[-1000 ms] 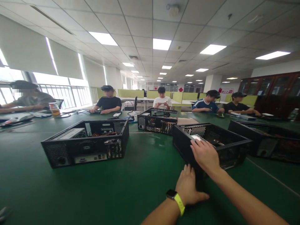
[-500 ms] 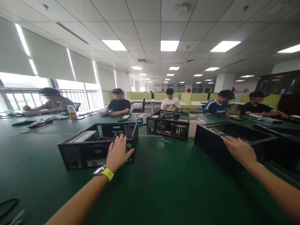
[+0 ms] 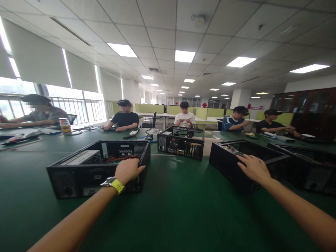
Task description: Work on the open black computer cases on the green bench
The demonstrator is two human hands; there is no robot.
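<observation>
My left hand (image 3: 128,170) rests over the near right edge of a black computer case (image 3: 105,171), its fingertips hidden behind the rim and its thumb spread to the right. A silver power supply (image 3: 81,158) and red-orange wires (image 3: 114,159) show inside that case. My right hand (image 3: 254,168) lies with fingers spread on the top edge of a second black case (image 3: 225,164). Whether it grips the rim is hard to see. Between them, farther back, stands an open case (image 3: 181,145) with boards inside.
Another dark case (image 3: 309,168) lies at the far right of the green table (image 3: 178,210). A jar (image 3: 64,126), cables and tools sit at the back left. Several people sit along the far side, one in a white shirt (image 3: 184,119).
My left hand has lowered onto the left case's edge, its fingers now curling over the rim. The view has shifted slightly, and my right hand stays at the right case.
</observation>
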